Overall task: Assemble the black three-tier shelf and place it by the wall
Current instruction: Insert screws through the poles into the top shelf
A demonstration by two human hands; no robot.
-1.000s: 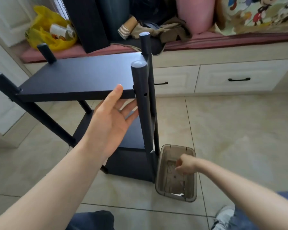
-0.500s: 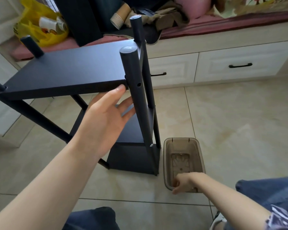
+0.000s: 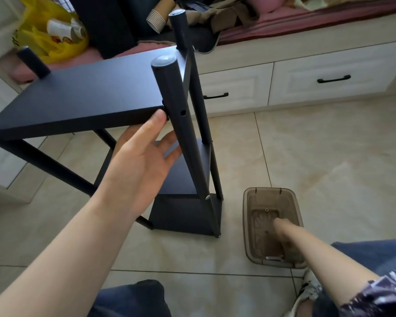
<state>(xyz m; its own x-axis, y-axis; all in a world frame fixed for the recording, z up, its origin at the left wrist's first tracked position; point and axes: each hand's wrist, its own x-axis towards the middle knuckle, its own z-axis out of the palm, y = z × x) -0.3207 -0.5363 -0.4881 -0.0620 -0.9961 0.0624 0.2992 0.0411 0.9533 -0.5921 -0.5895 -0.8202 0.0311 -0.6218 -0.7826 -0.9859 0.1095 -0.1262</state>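
Note:
The black three-tier shelf (image 3: 89, 92) stands upright on the tiled floor, with its round posts rising above the top board. On the near right post (image 3: 181, 133) an open screw hole shows beside the top board's corner. My left hand (image 3: 140, 161) is spread at that corner: the thumb touches the board's front edge and the straight fingers reach under the board, behind the post. My right hand (image 3: 281, 227) is down inside a brown translucent bin (image 3: 246, 225) on the floor to the right of the shelf. I see it end-on, so its fingers are hidden.
A window seat with white drawers (image 3: 329, 72) runs behind the shelf. It holds a yellow bag (image 3: 48, 40), stacked paper cups (image 3: 157, 18), a leaning black panel (image 3: 101, 24) and cloth. My knee (image 3: 133, 298) and shoe (image 3: 306, 289) are at the bottom edge.
My right hand moved from the bin's near rim down into the bin. My left hand shifted up so its thumb meets the top board's front edge. The view came closer.

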